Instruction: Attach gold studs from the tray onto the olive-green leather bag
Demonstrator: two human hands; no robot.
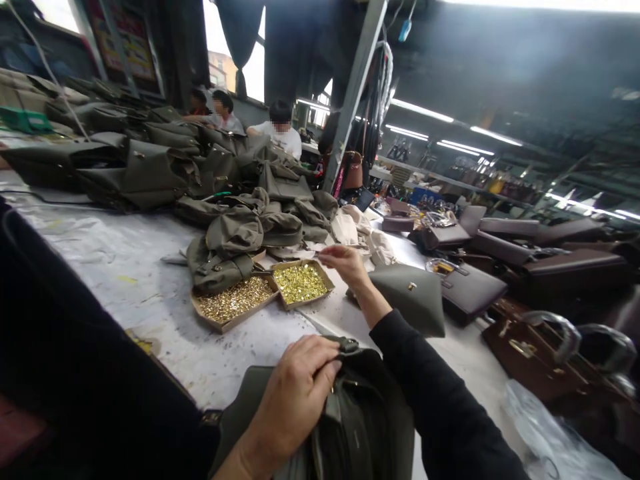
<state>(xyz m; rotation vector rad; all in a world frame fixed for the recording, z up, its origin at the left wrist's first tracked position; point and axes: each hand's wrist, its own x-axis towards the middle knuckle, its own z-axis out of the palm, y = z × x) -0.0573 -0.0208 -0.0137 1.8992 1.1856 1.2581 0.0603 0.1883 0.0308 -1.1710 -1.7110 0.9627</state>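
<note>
My left hand (pixel 299 387) is closed over the top edge of a dark olive handbag (pixel 367 420) in front of me, thumb and fingers gripping its rim. Reaching forward, my right hand (pixel 347 265) has thumb and fingertips pinched together just above the far right corner of a cardboard tray (pixel 327 291). Whatever is between those fingertips is too small to make out. Many small shiny yellow-gold metal pieces (pixel 299 283) fill this tray. Beside it on the left, a second cardboard tray (pixel 220 327) holds coppery-gold pieces (pixel 235 300), partly covered by an olive bag (pixel 227 247).
Olive bags (pixel 140 173) are heaped across the far left of the white table (pixel 100 267). An olive flap piece (pixel 410 297) lies by my right forearm. Brown handbags (pixel 530 360) crowd the right side, near clear plastic (pixel 555 427). A metal post (pixel 355 93) rises behind; people (pixel 283 133) sit beyond.
</note>
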